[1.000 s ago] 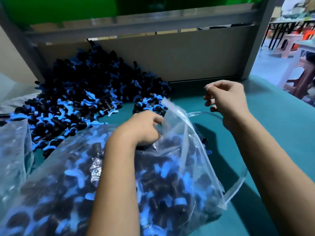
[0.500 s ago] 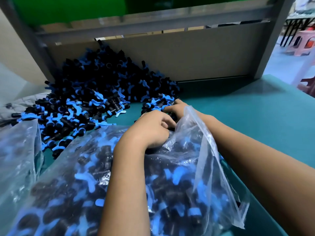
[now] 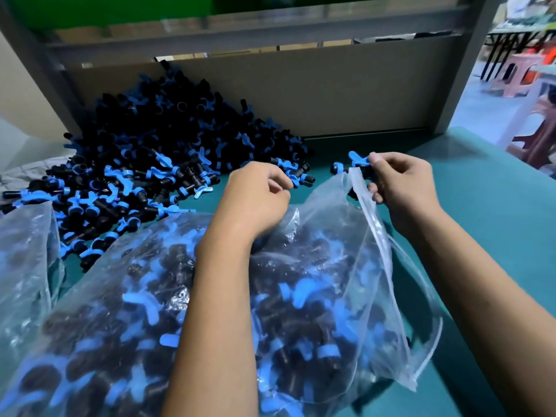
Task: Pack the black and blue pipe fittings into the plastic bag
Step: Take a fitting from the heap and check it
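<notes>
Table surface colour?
Teal green table; shows best in the head view.

two hands (image 3: 258, 203), two bags (image 3: 316, 284) (fittings (image 3: 150, 164) uncountable)

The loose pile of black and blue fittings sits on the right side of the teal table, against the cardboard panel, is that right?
Not quite. The head view shows the loose pile of fittings on the left side of the teal table, against the cardboard panel.

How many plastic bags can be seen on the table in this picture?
2. The big bag of fittings lies in front, its mouth held by both hands; a second bag sits at the left edge, partly cut off. Others may lie outside the view.
</notes>
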The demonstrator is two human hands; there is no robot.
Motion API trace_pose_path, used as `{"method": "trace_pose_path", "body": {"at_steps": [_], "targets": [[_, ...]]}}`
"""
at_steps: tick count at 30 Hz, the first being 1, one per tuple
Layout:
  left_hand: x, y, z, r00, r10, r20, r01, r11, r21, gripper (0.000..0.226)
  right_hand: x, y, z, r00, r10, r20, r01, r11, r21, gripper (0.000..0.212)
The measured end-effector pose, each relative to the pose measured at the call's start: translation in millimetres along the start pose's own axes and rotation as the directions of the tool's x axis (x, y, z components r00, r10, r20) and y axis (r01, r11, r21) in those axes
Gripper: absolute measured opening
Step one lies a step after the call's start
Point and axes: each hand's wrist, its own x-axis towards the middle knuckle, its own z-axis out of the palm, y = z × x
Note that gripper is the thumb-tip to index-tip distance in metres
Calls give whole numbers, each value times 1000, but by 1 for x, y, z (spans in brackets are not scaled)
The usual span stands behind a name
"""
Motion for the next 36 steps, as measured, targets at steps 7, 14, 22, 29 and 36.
{"method": "trace_pose_path", "body": {"at_steps": [7,14,22,29,36], "targets": [[-4,22,4,985,107,-135,-159,871,-465,24,-26,-47,1,994,-97,58,77,959,273,18],[-8,35,15,966,205,-157,-257,741,-620,17,-37,-58,8,969,-134,209,73,958,277,14],[-4,26,16,989,-23,-148,-84,733,-675,9,-43,-40,14,913,-22,408,-127,934,334,13],[-4,22,12,982,-52,-181,-82,748,-658,19,-41,-32,9,948,-16,317,-65,968,244,7],[-3,23,12,973,-44,-228,-117,756,-644,19,-37,-31,2,968,-18,252,-57,956,289,9]]}}
